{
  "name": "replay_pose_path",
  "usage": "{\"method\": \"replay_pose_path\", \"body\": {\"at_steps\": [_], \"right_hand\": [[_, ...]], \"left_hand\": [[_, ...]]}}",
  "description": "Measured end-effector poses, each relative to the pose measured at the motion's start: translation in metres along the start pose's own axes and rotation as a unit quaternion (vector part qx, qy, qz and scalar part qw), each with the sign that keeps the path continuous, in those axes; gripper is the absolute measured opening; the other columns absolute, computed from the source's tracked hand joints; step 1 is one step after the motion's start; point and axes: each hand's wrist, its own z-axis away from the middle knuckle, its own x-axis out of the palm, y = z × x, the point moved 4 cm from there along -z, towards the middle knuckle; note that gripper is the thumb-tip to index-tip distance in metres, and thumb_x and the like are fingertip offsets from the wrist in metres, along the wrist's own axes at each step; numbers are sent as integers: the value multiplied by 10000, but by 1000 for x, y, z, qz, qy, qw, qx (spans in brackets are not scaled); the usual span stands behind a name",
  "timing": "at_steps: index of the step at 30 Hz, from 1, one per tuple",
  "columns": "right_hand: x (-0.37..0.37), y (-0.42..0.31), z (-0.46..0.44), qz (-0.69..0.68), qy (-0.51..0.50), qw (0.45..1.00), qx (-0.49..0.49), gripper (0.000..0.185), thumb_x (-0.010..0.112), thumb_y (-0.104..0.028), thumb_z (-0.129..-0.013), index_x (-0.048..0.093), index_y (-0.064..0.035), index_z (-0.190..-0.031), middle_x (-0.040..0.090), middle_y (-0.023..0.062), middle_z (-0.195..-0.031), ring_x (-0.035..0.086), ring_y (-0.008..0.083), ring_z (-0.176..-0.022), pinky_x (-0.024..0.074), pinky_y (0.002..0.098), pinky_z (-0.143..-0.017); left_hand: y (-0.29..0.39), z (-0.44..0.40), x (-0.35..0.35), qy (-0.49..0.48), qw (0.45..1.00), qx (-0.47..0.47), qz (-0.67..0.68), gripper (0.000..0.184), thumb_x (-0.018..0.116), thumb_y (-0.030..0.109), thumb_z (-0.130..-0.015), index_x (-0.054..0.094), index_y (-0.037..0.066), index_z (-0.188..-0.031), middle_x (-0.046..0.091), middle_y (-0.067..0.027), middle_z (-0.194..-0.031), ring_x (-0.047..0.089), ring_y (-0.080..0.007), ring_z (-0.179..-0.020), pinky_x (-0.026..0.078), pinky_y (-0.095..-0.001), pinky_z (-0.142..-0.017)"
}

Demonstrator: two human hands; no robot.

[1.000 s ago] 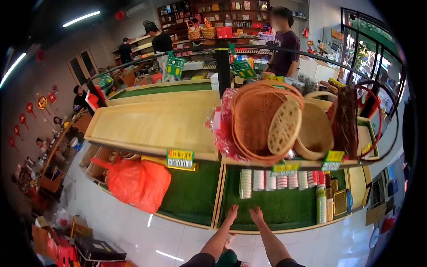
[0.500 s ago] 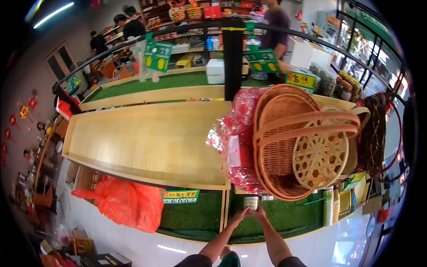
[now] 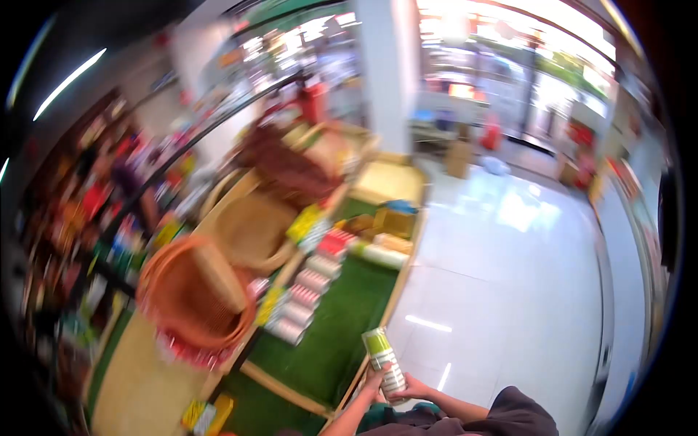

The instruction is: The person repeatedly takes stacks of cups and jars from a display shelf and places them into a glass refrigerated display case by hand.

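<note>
Both of my hands are on a cylindrical pack (image 3: 385,361) with a bright green end and a white, striped body. It tilts in front of my body, past the edge of the display stand. My left hand (image 3: 375,378) wraps round its left side. Near the lower end, my right hand (image 3: 411,389) grips it from the right. Motion blur hides the print on the pack.
Left of me is a stand with green turf (image 3: 305,363), bearing a row of similar packs (image 3: 313,282). Orange wicker baskets (image 3: 193,298) and a tan basket (image 3: 254,229) stand behind. A pale tiled floor (image 3: 502,291) lies right, with a pillar (image 3: 385,80) ahead.
My view has swung right, towards the bright doorway. The pack has come up off the stand's turf with my hands and now shows its green end. A row of packs has come into view.
</note>
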Motion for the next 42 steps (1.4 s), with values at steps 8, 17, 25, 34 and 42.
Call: {"method": "replay_pose_path", "body": {"at_steps": [8, 17, 25, 34, 42], "right_hand": [[-122, 170, 223, -301, 416, 858, -7, 856, 846, -373, -614, 391, 68, -1190, 592, 166, -1095, 606, 226, -976, 485, 343, -863], [-167, 207, 462, -402, 695, 595, -35, 852, 847, -292, -624, 330, 33, -1219, 553, 144, -1111, 571, 221, -1026, 483, 346, -873], [-201, 270, 511, -444, 744, 498, -18, 813, 842, -195, -622, 359, 38, -1234, 571, 147, -1103, 589, 229, -1005, 499, 350, -858], [-400, 321, 611, -340, 758, 555, 39, 830, 855, -243, -632, 344, 42, -1221, 564, 155, -1113, 555, 216, -1068, 452, 339, -908], [-546, 316, 692, -344, 777, 517, -103, 782, 826, -154, -651, 314, 2, -1222, 536, 147, -1129, 568, 221, -1040, 488, 366, -885]], "left_hand": [[-167, 65, 298, -375, 878, -137, -265, 496, 720, 259, -784, 479, 27, -1152, 595, -75, -1017, 597, -160, -901, 511, -308, -778], [-337, 222, 506, -650, 643, -114, -388, 490, 690, 274, -814, 470, -10, -1147, 601, -113, -1023, 594, -171, -911, 502, -316, -786], [-429, 249, 556, -643, 601, -306, -363, 452, 646, 234, -848, 451, -2, -1180, 597, -107, -1024, 614, -189, -886, 530, -337, -766], [-541, 222, 759, -693, 615, -240, -289, 458, 666, 214, -825, 455, -7, -1166, 600, -106, -1036, 606, -179, -913, 511, -330, -808], [-549, 260, 933, -757, 559, -167, -293, 621, 740, 249, -762, 391, 11, -1218, 559, -114, -1075, 563, -188, -990, 477, -336, -854]]}}
